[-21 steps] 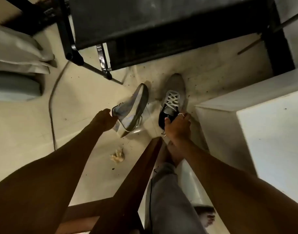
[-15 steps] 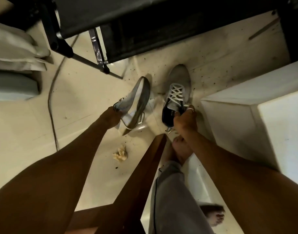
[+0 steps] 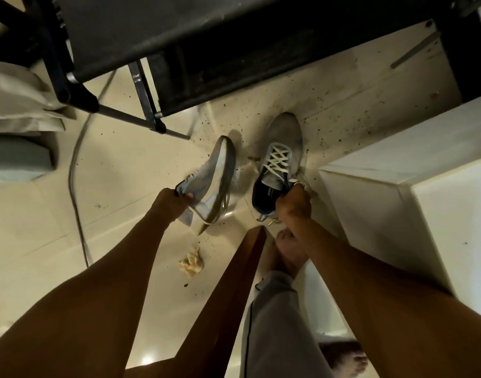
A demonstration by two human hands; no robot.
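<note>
Both sneakers are gripped near the frame's centre, so I judge this is the pick-up step. The left hand [image 3: 170, 199] curls round the heel of the tilted sneaker [image 3: 215, 181], which is rolled on its side with its long axis running toward the upper right. The right hand [image 3: 292, 205] pinches the collar of the laced sneaker [image 3: 280, 154], which stands upright on the floor [image 3: 125, 173] with its toe toward the top edge. Next probably comes a steady lift — or holding the collar open for the bare foot [image 3: 285, 252] just below.
</note>
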